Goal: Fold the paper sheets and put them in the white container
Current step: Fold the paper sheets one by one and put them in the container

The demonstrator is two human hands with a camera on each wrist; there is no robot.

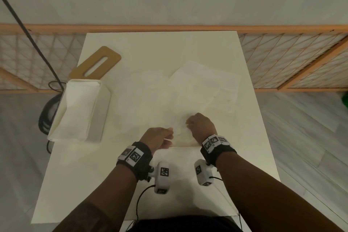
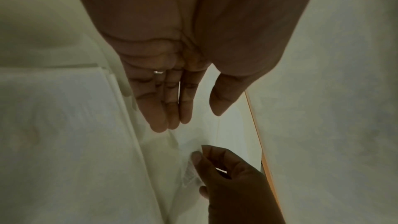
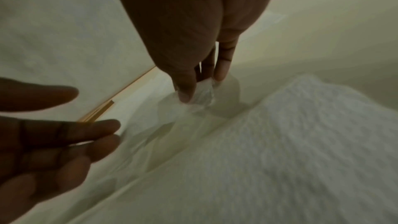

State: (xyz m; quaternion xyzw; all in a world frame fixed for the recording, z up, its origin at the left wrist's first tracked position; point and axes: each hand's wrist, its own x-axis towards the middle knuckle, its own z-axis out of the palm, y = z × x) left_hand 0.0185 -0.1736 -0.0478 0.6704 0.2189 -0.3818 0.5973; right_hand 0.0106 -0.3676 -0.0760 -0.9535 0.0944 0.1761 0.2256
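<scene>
Several thin white paper sheets (image 1: 199, 88) lie spread and overlapping on the white table (image 1: 105, 184). My right hand (image 1: 188, 124) pinches the near corner of one translucent sheet (image 3: 204, 96) between thumb and fingers, lifting it slightly. My left hand (image 1: 169, 138) hovers just left of that corner, fingers straight and holding nothing; the left wrist view shows its palm (image 2: 163, 67) open. The white container (image 1: 101, 111) stands at the table's left edge with folded paper (image 1: 75, 113) inside.
A wooden lid with a slot (image 1: 96, 64) lies behind the container. A black cable and dark base (image 1: 47, 111) sit off the table's left side. A wooden lattice rail (image 1: 291, 56) runs behind the table. The table's near part is bare.
</scene>
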